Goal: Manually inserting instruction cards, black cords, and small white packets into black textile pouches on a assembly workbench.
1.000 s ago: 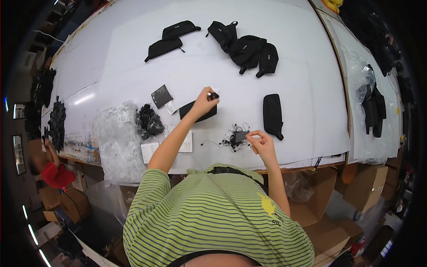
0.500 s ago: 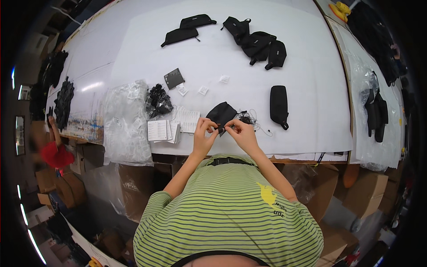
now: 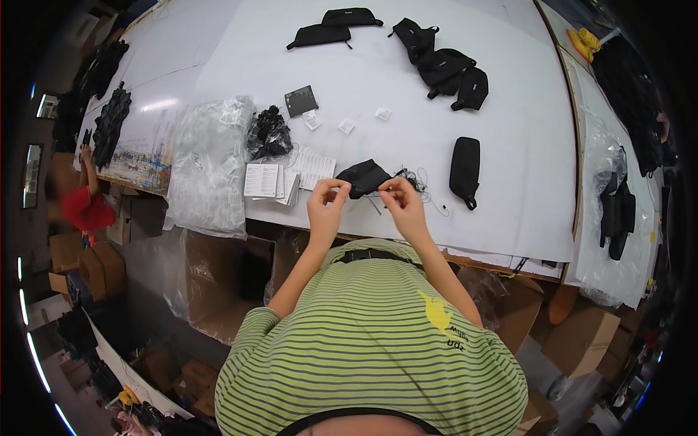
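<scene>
A small black fabric pouch [image 3: 366,179] is between my hands near the table's front edge. My left hand [image 3: 327,206] pinches it at its left near side. At its right near corner, my right hand [image 3: 404,208] is closed in a similar pinch. A thin dark strip [image 3: 374,206] hangs below the pouch between the hands. Just beyond my right fingers lies a tangle of black cords [image 3: 416,179]. To the left of my left hand are white printed cards [image 3: 263,179] in stacks.
A finished-looking black pouch [image 3: 464,171] lies to the right. More black pouches [image 3: 443,71] sit at the back. Small white packets [image 3: 346,126], a dark square card [image 3: 301,101], a black bundle [image 3: 269,134] and clear plastic bags [image 3: 209,167] lie leftward. Another person [image 3: 87,203] stands far left.
My hands have moved apart, from close together at the pouch's near edge to its two sides. The whole view has also shifted and turned slightly.
</scene>
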### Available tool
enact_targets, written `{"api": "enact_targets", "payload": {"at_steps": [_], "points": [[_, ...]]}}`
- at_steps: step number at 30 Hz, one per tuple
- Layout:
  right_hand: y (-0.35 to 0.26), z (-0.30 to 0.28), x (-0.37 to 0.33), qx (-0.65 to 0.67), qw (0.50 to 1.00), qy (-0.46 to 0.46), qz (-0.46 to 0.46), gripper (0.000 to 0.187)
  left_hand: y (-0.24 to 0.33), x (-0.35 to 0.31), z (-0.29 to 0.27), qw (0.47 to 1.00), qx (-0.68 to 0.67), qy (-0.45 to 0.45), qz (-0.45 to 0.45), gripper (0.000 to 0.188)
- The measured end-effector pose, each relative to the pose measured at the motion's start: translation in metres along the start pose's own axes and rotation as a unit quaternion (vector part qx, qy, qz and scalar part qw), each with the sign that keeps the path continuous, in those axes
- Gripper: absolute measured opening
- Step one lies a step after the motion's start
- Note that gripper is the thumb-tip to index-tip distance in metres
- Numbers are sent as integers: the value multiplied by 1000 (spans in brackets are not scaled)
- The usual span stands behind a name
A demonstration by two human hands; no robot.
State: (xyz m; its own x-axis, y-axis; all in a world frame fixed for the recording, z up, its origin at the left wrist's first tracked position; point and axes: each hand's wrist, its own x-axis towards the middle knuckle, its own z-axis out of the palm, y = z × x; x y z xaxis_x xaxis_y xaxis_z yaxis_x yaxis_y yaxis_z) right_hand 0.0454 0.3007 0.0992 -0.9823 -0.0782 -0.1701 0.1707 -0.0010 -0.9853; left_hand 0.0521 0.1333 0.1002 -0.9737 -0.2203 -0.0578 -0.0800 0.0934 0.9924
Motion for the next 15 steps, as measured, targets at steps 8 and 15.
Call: {"api": "enact_targets", "payload": {"at_steps": [8,15], "points": [[-38,-17,-9,115,992,-44,0,11,32,-8,0,977,-173,-104,-73,8],[-39,-9,-15,152,988,-19,29,12,35,-13,10,982,-83,-163,-47,7]]}}
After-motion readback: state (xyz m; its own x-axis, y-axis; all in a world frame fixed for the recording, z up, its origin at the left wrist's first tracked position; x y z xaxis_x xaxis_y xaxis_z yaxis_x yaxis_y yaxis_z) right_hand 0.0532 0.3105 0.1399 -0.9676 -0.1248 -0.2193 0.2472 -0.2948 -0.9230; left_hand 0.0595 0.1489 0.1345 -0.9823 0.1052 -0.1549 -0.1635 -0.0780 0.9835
